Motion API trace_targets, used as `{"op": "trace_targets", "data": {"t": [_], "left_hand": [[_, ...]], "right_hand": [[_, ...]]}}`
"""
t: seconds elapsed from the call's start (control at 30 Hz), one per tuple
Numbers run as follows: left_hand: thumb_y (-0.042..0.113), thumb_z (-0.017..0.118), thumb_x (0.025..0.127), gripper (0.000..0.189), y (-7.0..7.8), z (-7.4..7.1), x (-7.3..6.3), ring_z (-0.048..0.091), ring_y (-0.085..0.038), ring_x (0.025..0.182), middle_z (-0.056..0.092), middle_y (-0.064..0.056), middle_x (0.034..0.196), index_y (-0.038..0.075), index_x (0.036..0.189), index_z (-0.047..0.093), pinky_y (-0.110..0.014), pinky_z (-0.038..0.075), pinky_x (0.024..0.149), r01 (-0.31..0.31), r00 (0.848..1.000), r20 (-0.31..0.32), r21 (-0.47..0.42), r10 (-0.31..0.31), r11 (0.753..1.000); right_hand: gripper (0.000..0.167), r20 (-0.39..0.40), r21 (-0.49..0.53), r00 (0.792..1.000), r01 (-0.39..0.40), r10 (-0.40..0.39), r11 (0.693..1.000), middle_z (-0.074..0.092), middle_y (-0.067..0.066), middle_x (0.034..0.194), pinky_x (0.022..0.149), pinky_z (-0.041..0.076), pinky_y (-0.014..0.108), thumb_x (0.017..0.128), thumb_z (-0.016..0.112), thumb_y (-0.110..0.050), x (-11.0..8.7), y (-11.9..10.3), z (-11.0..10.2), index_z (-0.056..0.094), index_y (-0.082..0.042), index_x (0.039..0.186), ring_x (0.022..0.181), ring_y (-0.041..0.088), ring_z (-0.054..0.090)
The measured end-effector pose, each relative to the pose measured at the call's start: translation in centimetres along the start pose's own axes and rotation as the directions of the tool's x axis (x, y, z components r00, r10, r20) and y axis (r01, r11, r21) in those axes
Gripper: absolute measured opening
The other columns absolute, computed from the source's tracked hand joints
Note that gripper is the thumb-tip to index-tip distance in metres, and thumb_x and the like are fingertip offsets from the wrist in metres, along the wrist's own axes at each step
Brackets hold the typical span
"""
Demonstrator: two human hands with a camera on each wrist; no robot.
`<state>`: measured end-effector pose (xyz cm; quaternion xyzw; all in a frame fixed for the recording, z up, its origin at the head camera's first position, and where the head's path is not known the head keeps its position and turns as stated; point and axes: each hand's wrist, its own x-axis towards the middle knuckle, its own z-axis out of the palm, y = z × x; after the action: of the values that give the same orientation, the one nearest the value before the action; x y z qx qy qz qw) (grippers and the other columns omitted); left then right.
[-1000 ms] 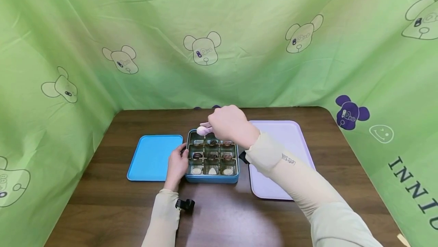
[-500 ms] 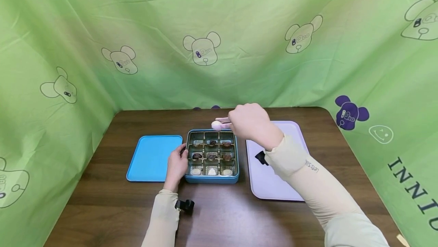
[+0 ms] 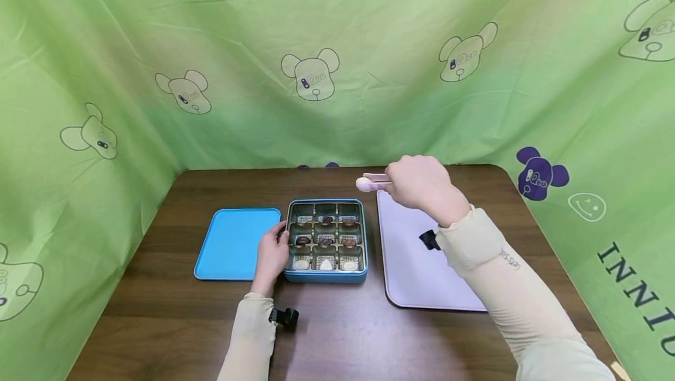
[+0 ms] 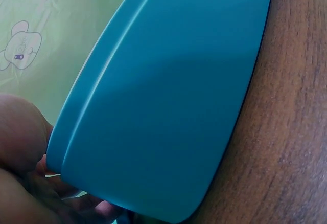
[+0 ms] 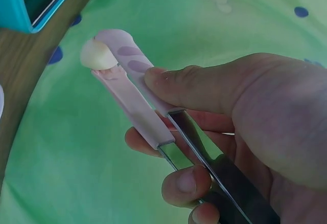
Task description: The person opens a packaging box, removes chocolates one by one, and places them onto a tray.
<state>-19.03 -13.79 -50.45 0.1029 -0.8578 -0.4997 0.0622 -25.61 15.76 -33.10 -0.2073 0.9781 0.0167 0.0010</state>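
My right hand grips metal tongs with pink tips, raised over the far left part of the lilac tray. Between those tips is a small rounded cream-white piece, like a white chocolate. A blue square tin with a gold divided insert stands to the left of the tray. Dark and brown chocolates lie in its middle and back rows, white ones in the front row. The back left compartment shows only its liner. My left hand holds the tin's left side, thumb at the rim.
A flat bright blue lid or tray lies left of the tin. All stand on a dark wooden table. A green printed curtain hangs behind the table and at both sides.
My right hand has carried the tongs and the white piece from above the tin's back row to the right, toward the tray. My left hand stays at the tin.
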Motion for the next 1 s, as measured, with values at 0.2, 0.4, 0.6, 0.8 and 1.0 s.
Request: {"op": "trace_targets", "data": {"t": [0.2,0.4,0.6,0.8,1.0], "left_hand": [[0.007,0.052,0.104,0.036,0.0,-0.1,0.1,0.063,-0.033,0.105,0.064,-0.025,0.128,-0.005,0.137,0.059,-0.047,0.051,0.084,-0.001,1.0,0.0,-0.005,0.001,1.0],[0.007,0.052,0.104,0.036,-0.1,0.0,0.2,0.063,-0.033,0.105,0.065,-0.025,0.127,-0.005,0.137,0.059,-0.048,0.051,0.084,0.001,1.0,0.001,-0.009,-0.001,1.0],[0.007,0.053,0.103,0.037,-0.3,0.1,0.0,0.061,-0.034,0.115,0.062,-0.024,0.133,-0.004,0.137,0.059,-0.05,0.05,0.091,0.009,1.0,0.005,-0.014,-0.009,1.0],[0.006,0.053,0.103,0.036,-0.3,0.1,0.1,0.06,-0.034,0.114,0.062,-0.024,0.132,-0.005,0.136,0.06,-0.05,0.049,0.091,0.002,1.0,0.001,-0.016,-0.002,1.0],[0.006,0.052,0.103,0.036,-0.3,0.1,0.2,0.061,-0.034,0.111,0.063,-0.025,0.131,-0.005,0.137,0.059,-0.049,0.05,0.089,0.005,1.0,0.005,-0.01,-0.005,1.0]], "right_hand": [[0.028,0.031,0.012,0.999,-0.043,0.043,0.999,0.06,0.004,0.069,0.053,0.045,0.047,0.096,0.063,-0.031,-0.5,2.1,0.6,0.067,-0.015,0.074,0.061,0.028,0.057],[0.03,0.041,0.023,0.996,-0.078,0.077,0.997,0.059,0.004,0.069,0.052,0.045,0.047,0.096,0.065,-0.033,-0.8,3.8,1.8,0.064,-0.015,0.071,0.061,0.028,0.057],[0.029,0.084,0.023,0.991,-0.103,0.1,0.994,0.059,0.005,0.07,0.053,0.044,0.046,0.095,0.064,-0.032,-0.9,5.0,2.8,0.063,-0.015,0.073,0.061,0.028,0.056],[0.028,0.113,0.026,0.987,-0.12,0.116,0.992,0.061,0.006,0.073,0.054,0.045,0.048,0.095,0.065,-0.034,-1.0,5.5,3.5,0.065,-0.014,0.076,0.063,0.029,0.057],[0.028,0.13,0.023,0.984,-0.127,0.123,0.992,0.061,0.006,0.073,0.056,0.047,0.05,0.095,0.068,-0.035,-0.9,5.8,4.4,0.067,-0.013,0.079,0.065,0.028,0.058]]}}
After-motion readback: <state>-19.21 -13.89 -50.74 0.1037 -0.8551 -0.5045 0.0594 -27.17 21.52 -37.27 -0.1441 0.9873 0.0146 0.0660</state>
